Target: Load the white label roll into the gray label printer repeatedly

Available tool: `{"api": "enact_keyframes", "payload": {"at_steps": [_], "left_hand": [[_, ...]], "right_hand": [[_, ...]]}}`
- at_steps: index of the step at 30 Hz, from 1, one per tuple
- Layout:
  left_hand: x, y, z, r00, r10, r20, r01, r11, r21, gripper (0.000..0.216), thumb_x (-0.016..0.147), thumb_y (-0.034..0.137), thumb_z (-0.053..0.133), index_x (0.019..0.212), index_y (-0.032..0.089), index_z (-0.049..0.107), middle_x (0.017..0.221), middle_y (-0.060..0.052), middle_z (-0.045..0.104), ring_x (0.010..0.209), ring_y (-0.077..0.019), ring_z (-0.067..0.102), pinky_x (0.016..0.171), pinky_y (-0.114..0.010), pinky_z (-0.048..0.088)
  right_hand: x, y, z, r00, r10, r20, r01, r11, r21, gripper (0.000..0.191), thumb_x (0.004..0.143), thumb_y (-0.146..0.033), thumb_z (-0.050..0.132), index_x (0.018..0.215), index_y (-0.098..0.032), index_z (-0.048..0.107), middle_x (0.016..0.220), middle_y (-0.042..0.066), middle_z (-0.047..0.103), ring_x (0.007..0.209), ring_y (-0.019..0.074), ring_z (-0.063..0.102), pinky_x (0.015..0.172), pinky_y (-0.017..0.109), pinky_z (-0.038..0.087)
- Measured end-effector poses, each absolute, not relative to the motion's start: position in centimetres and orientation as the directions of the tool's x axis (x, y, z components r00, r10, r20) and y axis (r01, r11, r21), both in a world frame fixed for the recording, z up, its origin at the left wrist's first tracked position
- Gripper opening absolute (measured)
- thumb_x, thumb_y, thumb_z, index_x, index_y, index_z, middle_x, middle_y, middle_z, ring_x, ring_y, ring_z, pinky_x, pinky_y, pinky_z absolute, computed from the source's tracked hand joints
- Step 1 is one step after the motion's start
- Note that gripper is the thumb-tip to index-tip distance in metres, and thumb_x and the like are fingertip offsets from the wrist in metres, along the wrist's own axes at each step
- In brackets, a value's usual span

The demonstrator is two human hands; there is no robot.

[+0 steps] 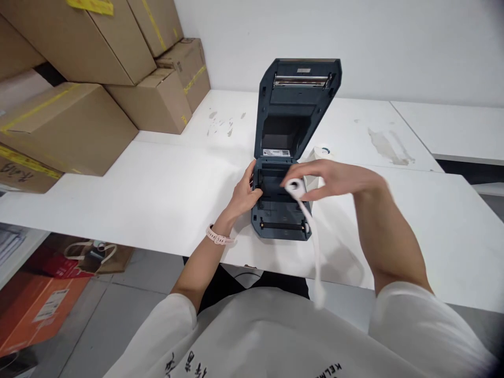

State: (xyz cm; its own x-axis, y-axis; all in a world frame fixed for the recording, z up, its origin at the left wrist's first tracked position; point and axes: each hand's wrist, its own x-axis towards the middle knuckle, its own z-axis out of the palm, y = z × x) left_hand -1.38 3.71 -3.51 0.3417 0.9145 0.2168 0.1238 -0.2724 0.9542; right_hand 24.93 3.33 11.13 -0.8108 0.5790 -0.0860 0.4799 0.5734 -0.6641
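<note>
A dark blue-grey label printer (pixel 281 210) stands on the white table with its lid (pixel 271 121) raised, so its inner bay shows. My left hand (pixel 244 194) grips the printer's left wall, thumb over the edge into the bay. Over the right side of the bay, my right hand (pixel 321 178) pinches a small white paper roll (pixel 293 186) between thumb and fingers. From the roll a loose strip of paper (pixel 315 247) hangs down past the printer's front corner, its lower end blurred. Behind my right hand, partly hidden, is another white roll (pixel 325 153).
Cardboard boxes (pixel 157 100) with yellow tape are stacked at the left on the white table (pixel 189 210). A white wall rises behind. On the floor at lower left are an orange box (pixel 43 310) and a bag (pixel 114 260). Peeled patches mark the tabletop.
</note>
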Motion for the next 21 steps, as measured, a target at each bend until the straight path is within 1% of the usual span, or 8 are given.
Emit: {"api": "enact_keyframes", "payload": {"at_steps": [4,6,9,12,14,17,19,21], "left_hand": [[-1.3,3.3,-3.0,0.299,0.940,0.163,0.127,-0.208,0.970,0.090,0.085,0.026,0.066,0.165,0.035,0.024,0.169,-0.006,0.040,0.154,-0.0333,0.040,0.124,-0.052,0.036],[-1.3,3.3,-2.9,0.301,0.937,0.178,0.114,-0.221,0.969,0.090,0.084,0.026,0.067,0.164,0.035,0.027,0.168,-0.005,0.041,0.154,-0.0329,0.040,0.126,-0.052,0.035],[-1.3,3.5,-2.9,0.318,0.925,0.206,0.093,-0.246,0.965,0.091,0.084,0.028,0.069,0.164,0.035,0.027,0.169,-0.004,0.040,0.154,-0.0319,0.040,0.128,-0.050,0.033],[-1.4,3.7,-3.1,0.328,0.925,0.193,0.109,-0.240,0.965,0.092,0.083,0.027,0.068,0.165,0.034,0.025,0.172,-0.004,0.034,0.158,-0.0318,0.034,0.130,-0.050,0.029],[-1.5,3.7,-3.0,0.332,0.927,0.172,0.126,-0.224,0.966,0.092,0.084,0.025,0.066,0.165,0.034,0.023,0.174,-0.004,0.030,0.160,-0.0310,0.030,0.131,-0.050,0.028],[-1.4,3.6,-2.7,0.331,0.932,0.151,0.132,-0.204,0.970,0.093,0.084,0.021,0.063,0.166,0.033,0.022,0.174,-0.005,0.029,0.161,-0.0293,0.029,0.131,-0.049,0.029],[-1.4,3.4,-2.4,0.327,0.933,0.148,0.127,-0.199,0.972,0.094,0.082,0.019,0.063,0.166,0.032,0.022,0.174,-0.006,0.030,0.160,-0.0286,0.031,0.131,-0.048,0.029],[-1.3,3.3,-2.1,0.331,0.932,0.149,0.110,-0.195,0.975,0.094,0.080,0.018,0.063,0.165,0.030,0.024,0.173,-0.007,0.032,0.159,-0.0282,0.032,0.131,-0.047,0.030]], "right_hand": [[34.1,-0.4,9.5,-0.556,0.826,0.095,0.425,0.381,-0.821,0.029,0.082,-0.044,0.081,0.110,-0.036,0.076,0.111,0.004,0.073,0.104,0.0255,0.067,0.090,0.039,0.052],[37.2,-1.0,6.8,-0.351,0.934,0.062,0.459,0.229,-0.858,0.031,0.078,-0.046,0.085,0.105,-0.035,0.077,0.110,0.003,0.074,0.105,0.0265,0.066,0.091,0.040,0.052],[39.2,-0.3,2.2,-0.123,0.991,-0.053,0.418,0.004,-0.908,0.040,0.066,-0.046,0.091,0.100,-0.030,0.076,0.106,0.003,0.074,0.095,0.0238,0.066,0.084,0.039,0.053],[39.3,0.9,-1.0,-0.038,0.991,-0.125,0.325,-0.106,-0.940,0.050,0.055,-0.043,0.095,0.096,-0.025,0.075,0.099,0.002,0.074,0.081,0.0191,0.064,0.075,0.036,0.054],[39.5,1.3,-1.5,-0.056,0.986,-0.159,0.312,-0.134,-0.940,0.056,0.055,-0.044,0.095,0.103,-0.025,0.075,0.107,0.004,0.076,0.081,0.0189,0.066,0.078,0.037,0.056],[40.7,1.8,-0.2,-0.118,0.979,-0.165,0.343,-0.116,-0.932,0.067,0.064,-0.047,0.092,0.125,-0.029,0.071,0.134,0.009,0.071,0.111,0.0267,0.069,0.098,0.044,0.056],[41.3,2.6,1.2,-0.097,0.988,-0.117,0.328,-0.080,-0.941,0.068,0.070,-0.049,0.088,0.132,-0.031,0.067,0.145,0.010,0.065,0.134,0.0296,0.060,0.111,0.047,0.052],[41.2,4.4,2.3,-0.061,0.996,-0.072,0.321,-0.048,-0.946,0.070,0.070,-0.045,0.087,0.135,-0.032,0.064,0.152,0.009,0.060,0.146,0.0299,0.052,0.117,0.049,0.048]]}}
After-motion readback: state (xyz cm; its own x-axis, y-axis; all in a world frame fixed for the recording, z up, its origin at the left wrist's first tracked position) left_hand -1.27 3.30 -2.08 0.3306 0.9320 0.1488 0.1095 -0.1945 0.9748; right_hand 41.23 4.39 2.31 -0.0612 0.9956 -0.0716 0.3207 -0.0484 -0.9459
